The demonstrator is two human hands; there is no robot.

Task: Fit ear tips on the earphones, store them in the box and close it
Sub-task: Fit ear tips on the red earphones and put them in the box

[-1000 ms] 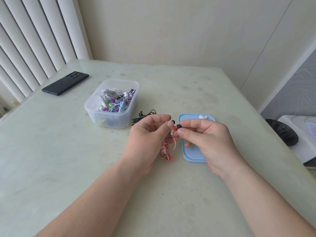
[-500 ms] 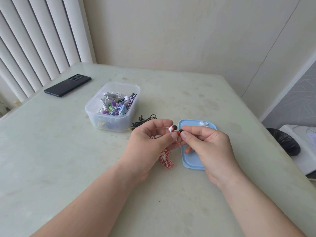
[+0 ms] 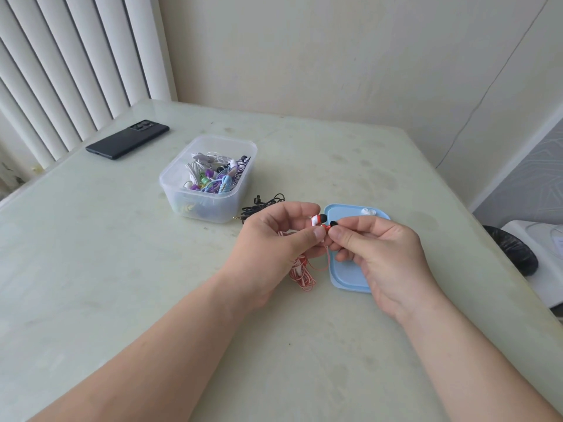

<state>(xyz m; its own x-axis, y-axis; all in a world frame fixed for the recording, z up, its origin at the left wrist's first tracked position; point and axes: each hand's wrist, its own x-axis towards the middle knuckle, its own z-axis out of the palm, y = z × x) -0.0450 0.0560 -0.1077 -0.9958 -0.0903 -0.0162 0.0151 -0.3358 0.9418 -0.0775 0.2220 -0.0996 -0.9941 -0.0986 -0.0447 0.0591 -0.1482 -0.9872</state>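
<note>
My left hand [image 3: 274, 239] pinches a red-and-white earbud [image 3: 316, 220] that carries a black tip, and its striped red-white cable [image 3: 301, 274] hangs in a bundle below onto the table. My right hand [image 3: 387, 254] pinches a black ear tip [image 3: 334, 223] against a second red bud [image 3: 326, 228], over the blue lid [image 3: 347, 275]. The clear plastic box [image 3: 210, 178] with several coloured earphones stands open, left of and behind my hands. Two white ear tips [image 3: 368, 212] lie on the lid's far edge.
A black earphone cable [image 3: 262, 205] lies between the box and my left hand. A black phone [image 3: 128, 139] rests at the table's far left, by the white blinds. A dark bin [image 3: 515, 254] stands off the table's right edge.
The view has tilted slightly, so everything sits lower in frame. My hands stay together at the buds, and the black-tipped bud in my left hand now shows more clearly.
</note>
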